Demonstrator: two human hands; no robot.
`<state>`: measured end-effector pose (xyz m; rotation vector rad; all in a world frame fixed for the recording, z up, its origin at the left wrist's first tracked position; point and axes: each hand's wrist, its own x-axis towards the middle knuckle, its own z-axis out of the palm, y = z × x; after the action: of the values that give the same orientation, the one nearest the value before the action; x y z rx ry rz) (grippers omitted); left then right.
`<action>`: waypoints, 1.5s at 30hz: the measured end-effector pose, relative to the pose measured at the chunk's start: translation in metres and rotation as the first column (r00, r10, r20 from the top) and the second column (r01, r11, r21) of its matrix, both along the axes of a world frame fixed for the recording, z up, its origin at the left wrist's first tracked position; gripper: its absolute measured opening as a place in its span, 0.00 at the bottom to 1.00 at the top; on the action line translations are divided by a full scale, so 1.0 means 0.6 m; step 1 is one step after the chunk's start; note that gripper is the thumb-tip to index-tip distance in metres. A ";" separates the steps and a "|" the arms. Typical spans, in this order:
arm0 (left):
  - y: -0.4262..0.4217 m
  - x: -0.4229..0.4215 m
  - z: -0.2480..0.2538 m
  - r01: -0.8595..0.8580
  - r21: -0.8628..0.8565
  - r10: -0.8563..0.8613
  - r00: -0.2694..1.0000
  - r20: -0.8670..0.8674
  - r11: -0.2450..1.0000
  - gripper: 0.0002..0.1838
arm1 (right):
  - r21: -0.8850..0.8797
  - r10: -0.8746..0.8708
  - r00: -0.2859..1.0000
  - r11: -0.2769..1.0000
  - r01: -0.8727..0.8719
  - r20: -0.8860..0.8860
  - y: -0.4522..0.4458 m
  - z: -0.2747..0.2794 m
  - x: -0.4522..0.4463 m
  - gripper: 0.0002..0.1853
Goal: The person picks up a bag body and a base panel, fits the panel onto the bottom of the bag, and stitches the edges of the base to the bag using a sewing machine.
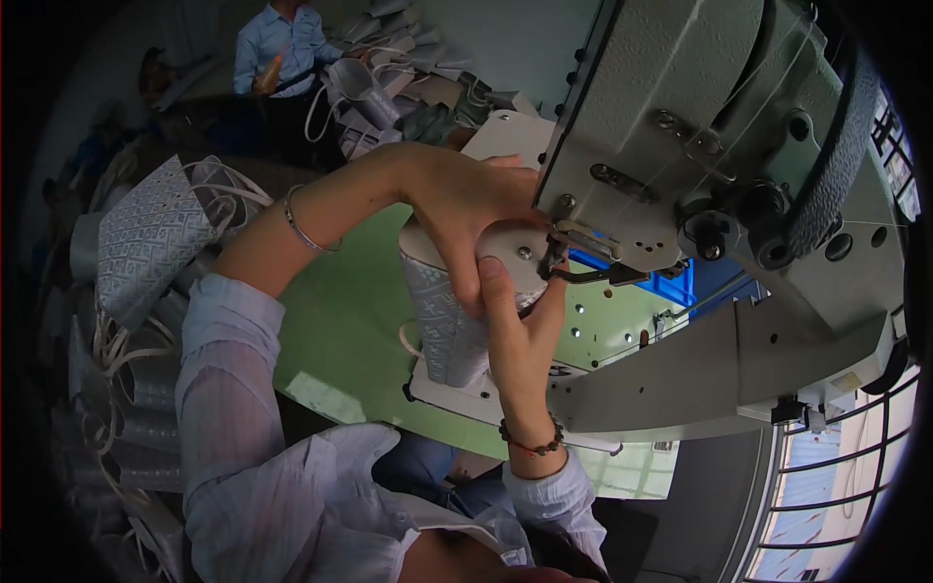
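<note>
A grey bag with a pale raised pattern (442, 311) sits around the raised bed of an industrial sewing machine (671, 126). My left hand (471, 209) reaches over the top from the left, its thumb and fingers curved around the bag's upper edge. From below, my right hand (525, 325) grips the same edge, thumb on top, close to the presser foot (556, 260). Between my hands shows the flat metal top of the bed (515, 248), with a screw in it. Some of my fingertips are hidden behind the bag and the machine head.
Several similar bags with handles (155, 223) are piled at my left. Beneath the machine is a green table (340, 321). A blue crate (671, 282) lies behind the needle area. A person in a blue shirt (282, 49) stands beside another heap of bags (418, 78). Window bars (826, 466) are at right.
</note>
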<state>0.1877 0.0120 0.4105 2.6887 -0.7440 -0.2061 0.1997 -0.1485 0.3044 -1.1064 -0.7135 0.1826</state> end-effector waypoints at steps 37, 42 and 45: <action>-0.018 -0.040 -0.032 -0.220 0.085 0.190 0.944 0.271 0.972 0.49 | -0.155 0.363 0.926 0.914 -0.375 -0.103 -0.027 0.021 0.061 0.22; -0.027 -0.053 -0.024 -0.282 0.139 0.240 0.935 0.260 0.949 0.50 | -0.170 0.378 0.925 0.910 -0.379 -0.042 -0.031 0.025 0.074 0.27; -0.038 -0.063 -0.017 -0.319 0.193 0.272 0.933 0.237 0.928 0.51 | -0.211 0.466 0.884 0.862 -0.461 -0.031 -0.031 0.017 0.091 0.28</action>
<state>0.1499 -0.0106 0.4001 3.0337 -0.3731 0.0708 0.2545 -0.1673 0.3149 -1.1238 -0.9921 0.6752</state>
